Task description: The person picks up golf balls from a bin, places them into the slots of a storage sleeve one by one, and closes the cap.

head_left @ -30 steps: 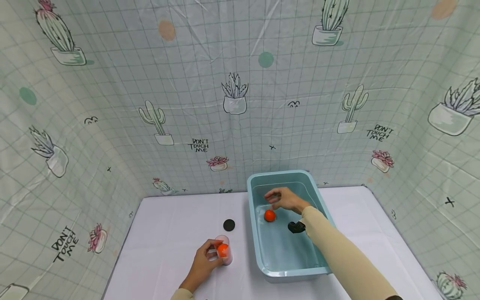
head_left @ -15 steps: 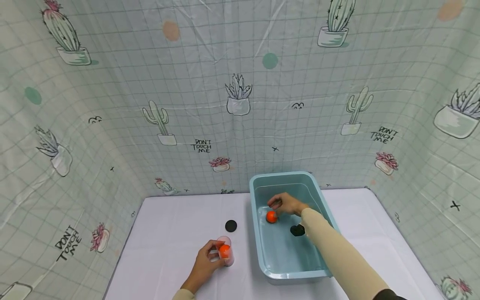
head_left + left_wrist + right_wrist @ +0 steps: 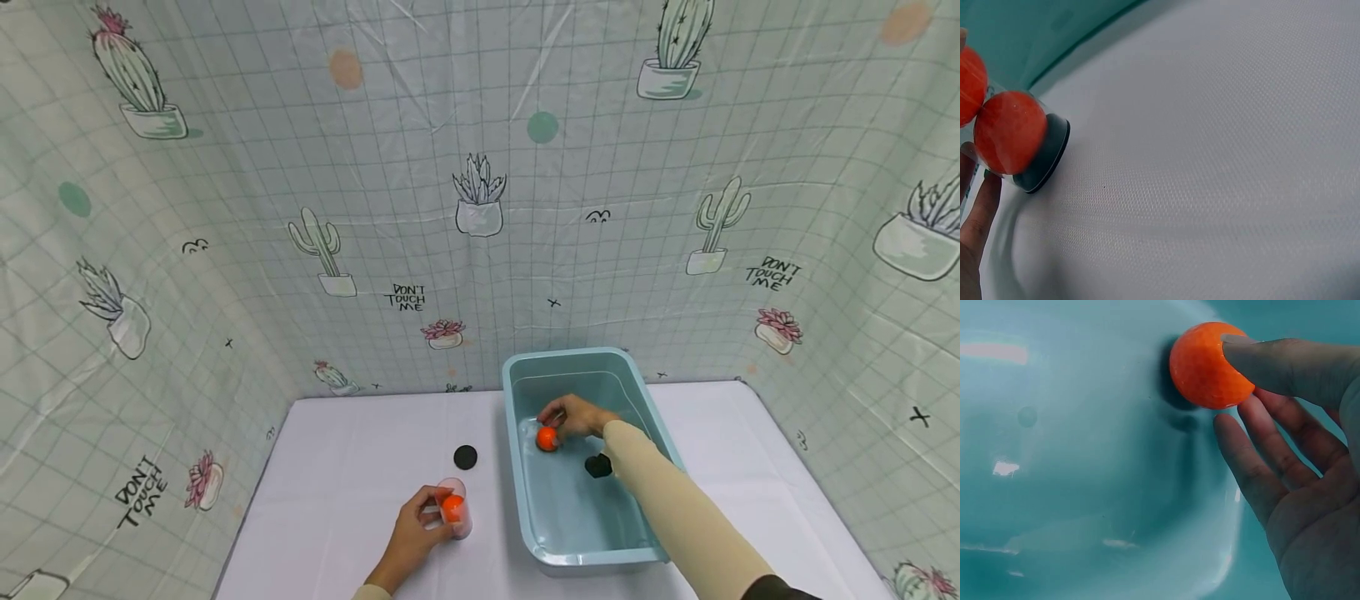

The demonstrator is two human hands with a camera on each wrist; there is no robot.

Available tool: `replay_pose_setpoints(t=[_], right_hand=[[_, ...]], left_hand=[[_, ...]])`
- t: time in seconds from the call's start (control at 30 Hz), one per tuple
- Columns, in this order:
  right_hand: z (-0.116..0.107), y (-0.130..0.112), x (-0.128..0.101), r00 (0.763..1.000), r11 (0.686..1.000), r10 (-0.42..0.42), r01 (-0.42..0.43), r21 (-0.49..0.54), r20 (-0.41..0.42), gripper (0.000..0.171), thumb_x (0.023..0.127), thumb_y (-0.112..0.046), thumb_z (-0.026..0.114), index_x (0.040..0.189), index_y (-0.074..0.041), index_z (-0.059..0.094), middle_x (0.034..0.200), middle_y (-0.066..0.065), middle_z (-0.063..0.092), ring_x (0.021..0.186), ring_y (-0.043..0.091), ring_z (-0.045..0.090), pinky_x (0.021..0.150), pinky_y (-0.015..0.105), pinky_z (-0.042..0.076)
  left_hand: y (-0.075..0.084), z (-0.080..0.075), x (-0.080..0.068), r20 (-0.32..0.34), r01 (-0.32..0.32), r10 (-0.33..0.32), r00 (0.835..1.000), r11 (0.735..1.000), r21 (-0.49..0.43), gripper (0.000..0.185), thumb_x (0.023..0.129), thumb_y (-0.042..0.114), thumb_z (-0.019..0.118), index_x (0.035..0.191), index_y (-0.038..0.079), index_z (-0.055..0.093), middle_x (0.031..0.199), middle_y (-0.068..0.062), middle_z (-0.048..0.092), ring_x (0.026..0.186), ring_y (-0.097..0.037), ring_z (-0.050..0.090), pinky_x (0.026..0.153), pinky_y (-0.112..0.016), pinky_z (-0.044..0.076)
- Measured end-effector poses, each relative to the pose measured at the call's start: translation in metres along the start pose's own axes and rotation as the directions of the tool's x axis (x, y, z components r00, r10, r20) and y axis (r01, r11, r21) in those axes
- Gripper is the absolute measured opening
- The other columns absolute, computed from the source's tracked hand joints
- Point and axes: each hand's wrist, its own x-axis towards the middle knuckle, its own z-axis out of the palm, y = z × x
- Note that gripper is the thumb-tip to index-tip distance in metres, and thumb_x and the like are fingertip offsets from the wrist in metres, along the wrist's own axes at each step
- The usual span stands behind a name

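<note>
My left hand (image 3: 408, 533) grips a clear tube (image 3: 466, 530) that stands on the table. Two orange balls (image 3: 1011, 132) show through its wall in the left wrist view, above a dark base (image 3: 1050, 153). Inside the blue bin (image 3: 562, 521), my right hand (image 3: 576, 417) pinches an orange golf ball (image 3: 1200, 369) with a dimpled surface. The thumb (image 3: 1272, 362) lies over the ball and fingertips meet its other side. This ball is at the bin's floor, near the left wall.
A round black lid (image 3: 465, 457) lies on the white-covered table (image 3: 337, 475), between the tube and the bin. A patterned cloth (image 3: 375, 167) hangs behind and on both sides. A dark wrist piece (image 3: 597, 465) sits under my right cuff.
My right hand has come down to the golf ball in the bin and its fingers have closed around it. The left hand keeps hold of the tube. The head view shifted slightly.
</note>
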Motion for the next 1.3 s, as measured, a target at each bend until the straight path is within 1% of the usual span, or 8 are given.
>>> replay_pose_setpoints(t=[0.13, 0.37, 0.47, 0.77, 0.87, 0.97, 1.1, 1.3], right_hand=[[0.004, -0.001, 0.000, 1.000, 1.000, -0.001, 0.001, -0.022, 0.007, 0.048, 0.076, 0.020, 0.076, 0.122, 0.008, 0.070, 0.122, 0.016, 0.069, 0.107, 0.026, 0.063, 0.094, 0.038, 0.059], [0.012, -0.004, 0.003, 1.000, 0.997, 0.009, -0.009, -0.076, 0.010, 0.043, 0.075, 0.019, 0.079, 0.116, 0.006, 0.073, 0.113, 0.012, 0.068, 0.099, 0.023, 0.061, 0.091, 0.034, 0.057], [0.013, -0.003, 0.005, 1.000, 0.995, 0.005, -0.004, -0.103, 0.006, 0.042, 0.074, 0.019, 0.080, 0.113, 0.004, 0.074, 0.109, 0.011, 0.068, 0.096, 0.023, 0.060, 0.091, 0.036, 0.057], [0.018, -0.005, 0.009, 0.998, 0.987, 0.059, -0.058, -0.148, 0.005, 0.037, 0.078, 0.015, 0.082, 0.109, -0.004, 0.074, 0.103, 0.007, 0.065, 0.094, 0.023, 0.057, 0.094, 0.039, 0.055], [0.014, -0.009, 0.008, 0.999, 0.987, 0.045, -0.041, -0.154, 0.018, 0.036, 0.078, 0.015, 0.081, 0.109, -0.003, 0.074, 0.103, 0.007, 0.065, 0.092, 0.022, 0.057, 0.091, 0.036, 0.055], [0.008, -0.013, 0.007, 1.000, 0.988, -0.009, 0.011, -0.156, 0.015, 0.036, 0.078, 0.017, 0.080, 0.109, 0.001, 0.073, 0.106, 0.011, 0.068, 0.093, 0.023, 0.059, 0.089, 0.035, 0.057], [0.000, -0.019, 0.006, 0.997, 0.987, -0.078, 0.076, -0.139, -0.010, 0.036, 0.078, 0.017, 0.081, 0.111, 0.006, 0.072, 0.111, 0.015, 0.071, 0.099, 0.026, 0.064, 0.093, 0.039, 0.059], [-0.006, -0.034, -0.001, 0.993, 0.990, -0.116, 0.112, -0.088, -0.038, 0.040, 0.077, 0.015, 0.082, 0.115, 0.007, 0.071, 0.115, 0.017, 0.071, 0.106, 0.031, 0.068, 0.096, 0.043, 0.060]], left_hand=[[0.000, 0.001, 0.000, -0.002, 0.014, -0.014, 1.000, 1.000, 0.008, 0.047, 0.081, -0.006, 0.083, 0.124, -0.007, 0.062, 0.122, -0.019, 0.064, 0.110, -0.026, 0.063, 0.094, -0.024, 0.058], [0.000, 0.001, -0.001, -0.009, 0.015, -0.015, 1.000, 1.000, -0.006, 0.049, 0.081, -0.006, 0.084, 0.125, -0.007, 0.062, 0.123, -0.018, 0.064, 0.109, -0.019, 0.062, 0.097, -0.026, 0.058], [0.000, 0.001, -0.001, -0.008, 0.015, -0.015, 1.000, 1.000, -0.004, 0.049, 0.081, -0.006, 0.084, 0.125, -0.007, 0.062, 0.124, -0.018, 0.064, 0.109, -0.020, 0.062, 0.097, -0.026, 0.058], [-0.001, 0.001, -0.001, -0.004, 0.016, -0.016, 1.000, 1.000, -0.013, 0.049, 0.081, -0.007, 0.084, 0.126, -0.007, 0.062, 0.124, -0.019, 0.063, 0.110, -0.023, 0.062, 0.096, -0.025, 0.058], [-0.001, 0.001, -0.001, -0.013, 0.016, -0.017, 1.000, 1.000, -0.014, 0.049, 0.081, -0.006, 0.084, 0.125, -0.006, 0.063, 0.123, -0.019, 0.063, 0.109, -0.022, 0.062, 0.096, -0.025, 0.058], [0.000, 0.002, -0.001, -0.019, 0.023, -0.024, 1.000, 1.000, -0.015, 0.049, 0.081, -0.005, 0.085, 0.125, -0.005, 0.063, 0.123, -0.018, 0.064, 0.108, -0.019, 0.062, 0.095, -0.024, 0.058], [0.000, 0.003, -0.001, -0.011, 0.029, -0.030, 0.999, 0.999, -0.026, 0.050, 0.081, -0.005, 0.085, 0.126, -0.006, 0.063, 0.124, -0.017, 0.064, 0.107, -0.016, 0.062, 0.095, -0.023, 0.058], [0.000, 0.004, -0.001, -0.014, 0.027, -0.028, 1.000, 0.999, -0.034, 0.049, 0.082, -0.006, 0.085, 0.126, -0.006, 0.063, 0.124, -0.018, 0.063, 0.108, -0.017, 0.062, 0.095, -0.021, 0.057]])
